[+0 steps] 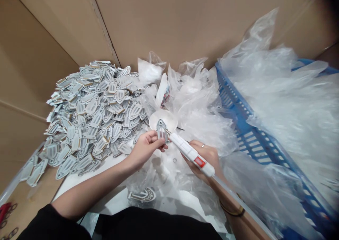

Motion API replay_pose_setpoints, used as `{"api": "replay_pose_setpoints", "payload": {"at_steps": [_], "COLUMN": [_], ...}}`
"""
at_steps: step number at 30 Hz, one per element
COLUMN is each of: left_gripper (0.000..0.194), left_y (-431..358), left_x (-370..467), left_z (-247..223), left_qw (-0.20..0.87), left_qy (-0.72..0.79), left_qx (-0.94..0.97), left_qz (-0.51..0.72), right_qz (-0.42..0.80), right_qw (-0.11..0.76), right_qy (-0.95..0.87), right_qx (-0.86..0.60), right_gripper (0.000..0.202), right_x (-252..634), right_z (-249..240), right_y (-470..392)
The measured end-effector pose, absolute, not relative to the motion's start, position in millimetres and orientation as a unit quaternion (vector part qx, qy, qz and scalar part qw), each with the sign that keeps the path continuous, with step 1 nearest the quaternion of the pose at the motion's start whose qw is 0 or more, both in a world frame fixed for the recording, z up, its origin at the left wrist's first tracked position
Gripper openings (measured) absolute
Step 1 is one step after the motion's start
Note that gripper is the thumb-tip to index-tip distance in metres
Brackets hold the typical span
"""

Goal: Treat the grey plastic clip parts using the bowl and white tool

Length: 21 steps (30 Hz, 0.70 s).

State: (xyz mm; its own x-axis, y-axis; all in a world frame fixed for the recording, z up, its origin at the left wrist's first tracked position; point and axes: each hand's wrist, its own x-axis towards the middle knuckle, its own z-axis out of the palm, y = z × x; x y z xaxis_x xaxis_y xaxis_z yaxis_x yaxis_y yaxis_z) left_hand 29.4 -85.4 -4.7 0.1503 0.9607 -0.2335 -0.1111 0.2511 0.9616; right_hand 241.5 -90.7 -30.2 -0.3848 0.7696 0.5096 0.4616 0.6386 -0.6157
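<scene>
My left hand [150, 145] pinches a small grey pointed plate [161, 131] with a hole at its tip and slots along its body. In my right hand [205, 155] is a white hot glue gun [185, 146] with a red label, its fingers wrapped round the far side. A long clear glue stick [233, 192] runs out of its rear toward my forearm. The gun's thin nozzle meets the plate's right edge; whether it touches, I cannot tell. Just behind them lies a pale round dish [173, 118].
A large heap of similar grey plates [92, 116] is piled at left. Clear plastic bags [197, 106] fill the middle, and more bags overflow a blue basket [251, 143] at right. An ornate silvery piece [144, 195] lies near my body. Cardboard walls [169, 24] rise behind.
</scene>
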Motion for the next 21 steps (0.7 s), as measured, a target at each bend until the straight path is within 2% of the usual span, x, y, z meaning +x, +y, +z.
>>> {"api": "replay_pose_setpoints", "payload": {"at_steps": [6,15,21], "left_gripper": [0.026,0.039,0.044], "left_y": [-87.2,-83.0,-82.4], "left_x": [28.3,36.1,39.9], "left_z": [-4.8,8.8,3.3], "left_qw": [0.645,0.683,0.683], "left_qy": [0.474,0.465,0.456], "left_qx": [0.404,0.372,0.403], "left_qz": [0.442,0.423,0.404], "right_qz": [0.192,0.143,0.144], "right_qw": [0.392,0.485,0.488], "right_qy": [-0.819,-0.777,-0.772], "right_qx": [-0.372,-0.376,-0.38], "right_gripper": [0.021,0.031,0.029], "right_x": [242.4,243.6,246.0], "right_z": [-30.0,-19.7,-20.9], "right_y": [-91.2,-91.1,-90.3]}}
